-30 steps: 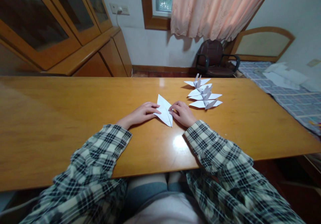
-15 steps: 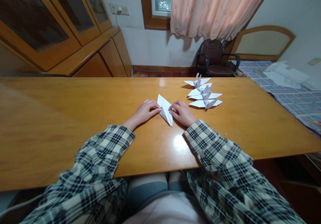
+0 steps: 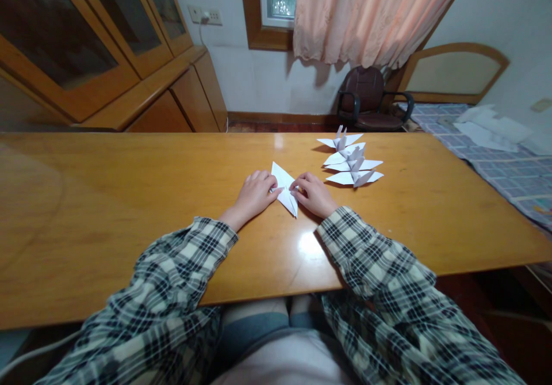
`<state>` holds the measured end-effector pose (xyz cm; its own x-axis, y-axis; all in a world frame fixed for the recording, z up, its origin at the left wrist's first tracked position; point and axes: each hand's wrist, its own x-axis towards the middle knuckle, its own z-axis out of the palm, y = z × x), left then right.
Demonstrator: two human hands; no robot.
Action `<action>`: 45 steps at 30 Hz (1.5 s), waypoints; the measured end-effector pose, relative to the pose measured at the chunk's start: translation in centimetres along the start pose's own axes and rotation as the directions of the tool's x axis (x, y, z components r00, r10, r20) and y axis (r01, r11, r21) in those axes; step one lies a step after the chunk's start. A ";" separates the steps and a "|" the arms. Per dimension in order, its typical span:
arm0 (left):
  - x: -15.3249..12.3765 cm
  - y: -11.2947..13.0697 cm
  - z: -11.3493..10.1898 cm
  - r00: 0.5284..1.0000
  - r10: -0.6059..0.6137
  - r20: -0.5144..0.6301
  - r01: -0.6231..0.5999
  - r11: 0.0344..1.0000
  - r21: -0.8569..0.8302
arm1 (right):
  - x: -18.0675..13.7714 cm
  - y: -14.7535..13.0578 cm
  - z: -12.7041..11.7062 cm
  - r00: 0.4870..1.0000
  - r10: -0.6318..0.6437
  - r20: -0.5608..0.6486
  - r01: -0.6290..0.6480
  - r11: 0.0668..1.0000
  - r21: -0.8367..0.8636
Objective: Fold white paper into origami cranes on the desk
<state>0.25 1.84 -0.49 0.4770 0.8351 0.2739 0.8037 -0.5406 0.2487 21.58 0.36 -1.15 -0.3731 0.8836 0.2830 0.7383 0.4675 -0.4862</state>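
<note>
the left hand (image 3: 255,194) and right hand (image 3: 315,196) pinch opposite edges of the folded white paper (image 3: 285,197) on the desk (image 3: 129,201), seemingly mid-fold, so the next move likely calls for creasing it firmly.

The long brown wooden table (image 3: 107,201) leaves room at left; 4 white folded-paper cranes (image 3: 354,167) obstruct beyond the bare right hand (image 3: 314,195).

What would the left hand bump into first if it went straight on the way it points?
The folded white paper, most likely: the left hand seems to be touching it. Beyond it, roughly in line, is the right hand, though depth is hard to judge.
</note>
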 end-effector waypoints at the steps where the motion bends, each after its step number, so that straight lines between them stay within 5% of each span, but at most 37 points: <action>1: 0.0 0.1 0.0 1.000 -0.001 -0.005 0.001 1.000 0.006 | 0.0 0.0 0.0 1.000 0.002 0.000 -0.002 1.000 0.000; 6: 0.0 0.7 -0.3 0.998 0.049 -0.047 -0.047 0.998 0.030 | 0.0 0.0 0.1 1.000 0.003 0.000 -0.003 1.000 -0.004; 17: -0.7 1.5 -0.9 0.990 0.131 0.059 -0.135 0.990 0.051 | 0.0 0.0 0.0 1.000 0.002 0.001 -0.002 1.000 0.007; 45: -4.0 6.6 0.0 0.978 -0.171 0.121 0.131 0.950 0.282 | 0.0 -0.1 -0.6 0.998 0.007 0.063 -0.009 1.000 0.024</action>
<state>3.62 -5.09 0.09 0.3720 0.9214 0.1126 0.9268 -0.3754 0.0101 21.81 0.27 -0.59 -0.4025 0.8870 0.2264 0.7281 0.4601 -0.5081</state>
